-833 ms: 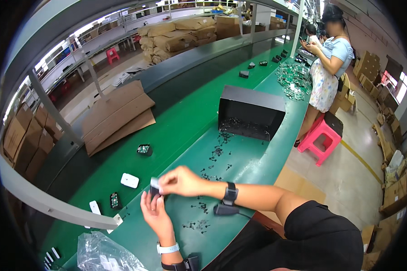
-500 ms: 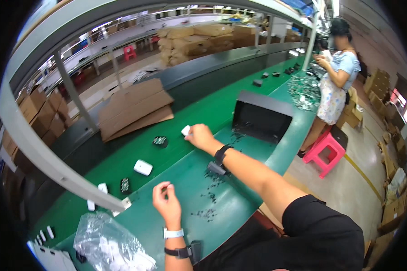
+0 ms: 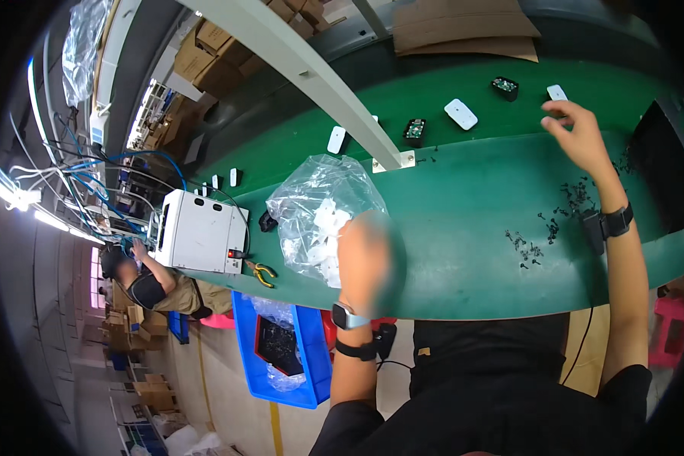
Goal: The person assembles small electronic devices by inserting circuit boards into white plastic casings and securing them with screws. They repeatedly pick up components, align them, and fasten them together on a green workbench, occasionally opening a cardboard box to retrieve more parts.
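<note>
The right hand (image 3: 579, 135) reaches far across the green table (image 3: 463, 197) with its fingers loosely spread, holding nothing, its fingertips just beside a small white rounded piece (image 3: 557, 93) whose long axis runs away from the person. The left hand (image 3: 366, 257) is motion-blurred, so its grip cannot be told; it sits at the edge of a crumpled clear plastic bag (image 3: 319, 209) of white pieces. Tiny black screws (image 3: 530, 247) lie scattered near the right wrist.

- A long green table (image 3: 463, 220) runs through a factory hall.
- Beyond the table, stacked cardboard boxes (image 3: 220, 61).
- Below its near edge, a blue bin (image 3: 311, 365) on pale floor (image 3: 228, 395).
</note>
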